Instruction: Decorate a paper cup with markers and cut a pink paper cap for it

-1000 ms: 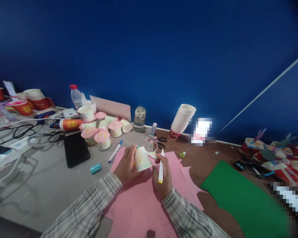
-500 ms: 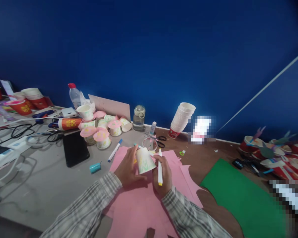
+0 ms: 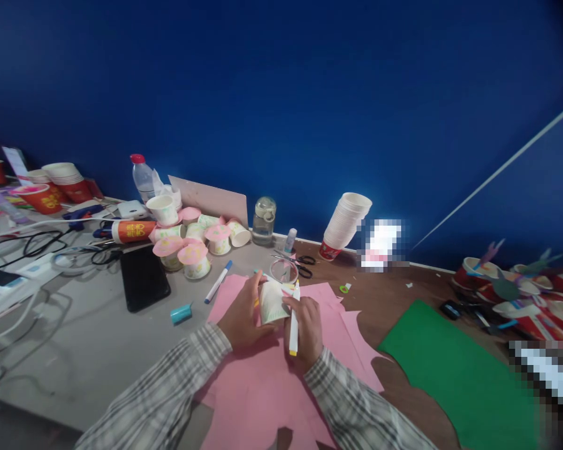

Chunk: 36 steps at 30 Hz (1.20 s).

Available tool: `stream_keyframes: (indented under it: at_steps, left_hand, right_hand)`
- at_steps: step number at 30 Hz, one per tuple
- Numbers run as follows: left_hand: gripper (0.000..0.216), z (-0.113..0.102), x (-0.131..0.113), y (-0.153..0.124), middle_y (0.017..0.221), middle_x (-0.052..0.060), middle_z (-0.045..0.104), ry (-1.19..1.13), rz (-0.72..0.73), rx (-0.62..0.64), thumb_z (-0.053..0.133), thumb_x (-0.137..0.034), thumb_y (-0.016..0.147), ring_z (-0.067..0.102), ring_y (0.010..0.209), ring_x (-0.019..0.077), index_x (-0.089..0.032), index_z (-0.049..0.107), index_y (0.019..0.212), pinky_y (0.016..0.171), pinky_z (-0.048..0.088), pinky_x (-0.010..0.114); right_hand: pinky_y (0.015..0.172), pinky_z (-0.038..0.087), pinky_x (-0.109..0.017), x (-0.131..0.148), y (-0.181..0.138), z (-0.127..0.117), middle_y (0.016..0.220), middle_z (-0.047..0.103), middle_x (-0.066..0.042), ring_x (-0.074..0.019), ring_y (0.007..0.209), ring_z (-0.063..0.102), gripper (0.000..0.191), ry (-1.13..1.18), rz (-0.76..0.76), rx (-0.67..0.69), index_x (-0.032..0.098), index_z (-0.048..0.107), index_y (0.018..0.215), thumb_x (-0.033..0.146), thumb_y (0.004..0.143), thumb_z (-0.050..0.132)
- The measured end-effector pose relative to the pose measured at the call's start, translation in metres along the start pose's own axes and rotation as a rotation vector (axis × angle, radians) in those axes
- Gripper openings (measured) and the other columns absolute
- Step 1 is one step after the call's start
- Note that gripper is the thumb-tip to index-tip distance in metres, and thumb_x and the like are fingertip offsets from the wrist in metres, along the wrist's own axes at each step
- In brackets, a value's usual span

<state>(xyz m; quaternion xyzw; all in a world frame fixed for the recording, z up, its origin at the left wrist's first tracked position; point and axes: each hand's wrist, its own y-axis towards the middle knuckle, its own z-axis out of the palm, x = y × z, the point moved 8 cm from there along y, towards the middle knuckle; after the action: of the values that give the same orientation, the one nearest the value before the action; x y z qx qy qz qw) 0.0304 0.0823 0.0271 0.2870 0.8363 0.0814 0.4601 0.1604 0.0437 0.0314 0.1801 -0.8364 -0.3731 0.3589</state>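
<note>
A white paper cup with green grass-like marks is held over pink paper. My left hand is closed round its left side, thumb along the lower edge. In my right hand is a white marker with yellow ends, pointing up and away from me. The fingertips of that hand also touch the cup's right side. Behind the cup lie a roll of clear tape and black-handled scissors. To the left is a blue-capped marker.
Several decorated cups with pink paper tops stand back left, near a black phone and a teal cylinder. A water bottle and a leaning cup stack line the blue wall. Green paper lies right.
The cup has turned between my hands, so less of its green drawing shows. My right hand and the marker have shifted slightly left, against the cup.
</note>
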Motion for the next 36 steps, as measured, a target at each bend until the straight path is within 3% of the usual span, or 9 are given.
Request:
stream_keyframes:
  at_steps: [5,10,17,25,36]
  left_hand:
    - [0.103,-0.001,0.001,0.001,0.12,0.013,0.042,0.012,0.002,-0.024,0.07,-0.04,0.058,0.043,0.109,0.0316,-0.022,0.002,0.133,0.092,0.039,0.052]
    - [0.099,-0.003,0.002,0.002,0.11,0.014,0.047,0.191,0.037,-0.087,0.068,-0.044,0.06,0.048,0.099,0.0312,-0.018,0.005,0.132,0.083,0.044,0.051]
    - [0.107,-0.001,0.0,0.0,0.118,0.018,0.045,0.345,0.145,-0.092,0.066,-0.052,0.057,0.047,0.104,0.036,-0.02,-0.003,0.133,0.084,0.042,0.053]
    - [0.115,0.001,0.002,-0.002,0.12,0.021,0.045,0.383,0.16,-0.068,0.065,-0.06,0.053,0.046,0.107,0.0373,-0.018,-0.006,0.133,0.085,0.041,0.053]
    - [0.117,0.006,0.007,-0.001,0.12,0.02,0.046,0.393,0.124,-0.023,0.065,-0.06,0.052,0.047,0.104,0.0377,-0.02,-0.01,0.132,0.084,0.04,0.054]
  right_hand:
    - [0.065,0.04,-0.036,0.003,0.001,-0.003,0.072,0.053,-0.001,-0.0222,0.069,0.05,0.029,0.038,0.016,-0.004,0.024,0.055,0.102,0.013,0.076,0.048]
    - [0.066,0.044,-0.036,0.01,0.005,-0.013,0.078,0.053,-0.001,-0.0221,0.072,0.053,0.032,0.259,0.099,-0.025,0.023,0.051,0.107,0.019,0.076,0.048]
    - [0.063,0.046,-0.034,0.011,0.011,-0.02,0.077,0.056,-0.002,-0.0208,0.069,0.057,0.033,0.503,0.189,-0.024,0.021,0.059,0.102,0.038,0.085,0.036]
    - [0.053,0.047,-0.028,-0.006,-0.001,-0.015,0.064,0.06,0.0,-0.0186,0.057,0.057,0.019,0.451,0.419,-0.067,0.02,0.061,0.087,0.03,0.077,0.048]
    - [0.048,0.044,-0.025,-0.008,0.0,-0.016,0.06,0.058,0.002,-0.0167,0.051,0.055,0.016,0.426,0.414,-0.087,0.02,0.062,0.079,0.025,0.074,0.048]
